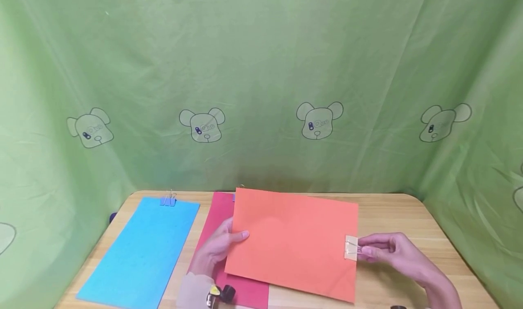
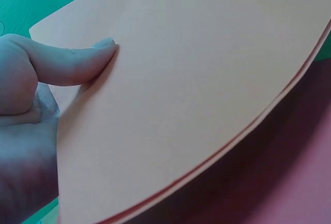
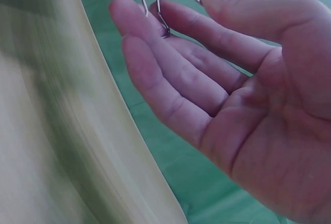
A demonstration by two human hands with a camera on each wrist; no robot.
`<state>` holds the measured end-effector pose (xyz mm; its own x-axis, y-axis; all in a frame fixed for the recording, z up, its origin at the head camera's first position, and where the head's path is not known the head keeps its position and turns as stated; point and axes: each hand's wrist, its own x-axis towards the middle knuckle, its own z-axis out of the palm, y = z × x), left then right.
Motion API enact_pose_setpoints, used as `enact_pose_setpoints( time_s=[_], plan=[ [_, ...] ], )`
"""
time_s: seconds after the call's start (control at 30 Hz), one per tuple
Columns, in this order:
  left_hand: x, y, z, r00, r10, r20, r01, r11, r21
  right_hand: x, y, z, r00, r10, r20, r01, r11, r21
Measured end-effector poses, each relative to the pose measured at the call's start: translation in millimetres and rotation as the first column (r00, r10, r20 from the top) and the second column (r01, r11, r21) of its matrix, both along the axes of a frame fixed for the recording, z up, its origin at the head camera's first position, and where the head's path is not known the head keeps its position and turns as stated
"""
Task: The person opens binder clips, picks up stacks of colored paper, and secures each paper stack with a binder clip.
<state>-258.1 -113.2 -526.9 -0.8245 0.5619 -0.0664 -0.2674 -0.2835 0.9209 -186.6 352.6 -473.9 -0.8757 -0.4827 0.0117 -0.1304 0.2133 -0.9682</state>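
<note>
A stack of orange paper is held above the table, turned sideways. My left hand grips its left edge, the thumb lying on the front face; in the left wrist view the paper shows more than one layer along its lower edge. On the right edge sits a pale binder clip. My right hand pinches the clip's wire handles between thumb and fingers. From the right wrist view, the wire handles stand among the fingertips, and the clip body is partly cut off at the top.
Blue paper with a blue-purple binder clip lies on the left of the wooden table. Red paper lies partly beneath the raised orange paper. A green curtain with bear-face prints surrounds the table.
</note>
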Motion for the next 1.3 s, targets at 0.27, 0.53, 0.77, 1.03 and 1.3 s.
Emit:
enact_pose_setpoints(
  time_s=[0.27, 0.53, 0.77, 1.03, 1.3],
  plan=[
    [-0.1, 3.1, -0.6, 0.999, 0.018, 0.028, -0.017, 1.000, -0.016, 0.6, 1, 0.5, 1.000, 0.008, 0.021, -0.008, 1.000, 0.030],
    [0.5, 8.5, -1.3, 0.999, 0.038, 0.034, -0.037, 0.998, -0.046, 3.6, 1, 2.8, 0.994, -0.107, 0.029, 0.104, 0.990, 0.091],
    [7.0, 12.9, 4.6, 1.000, -0.016, 0.012, 0.018, 0.991, -0.133, 7.2, 0, 7.7, 0.922, -0.343, -0.179, 0.374, 0.909, 0.185],
    [13.2, 19.3, 13.2, 0.980, -0.195, -0.050, 0.186, 0.971, -0.151, 5.0, 3, 15.2, 0.845, -0.500, -0.189, 0.527, 0.838, 0.139],
    [13.5, 18.5, 14.6, 0.948, -0.314, -0.058, 0.309, 0.947, -0.086, 8.8, 1, 20.3, 0.852, -0.470, -0.231, 0.518, 0.824, 0.231]
  ],
)
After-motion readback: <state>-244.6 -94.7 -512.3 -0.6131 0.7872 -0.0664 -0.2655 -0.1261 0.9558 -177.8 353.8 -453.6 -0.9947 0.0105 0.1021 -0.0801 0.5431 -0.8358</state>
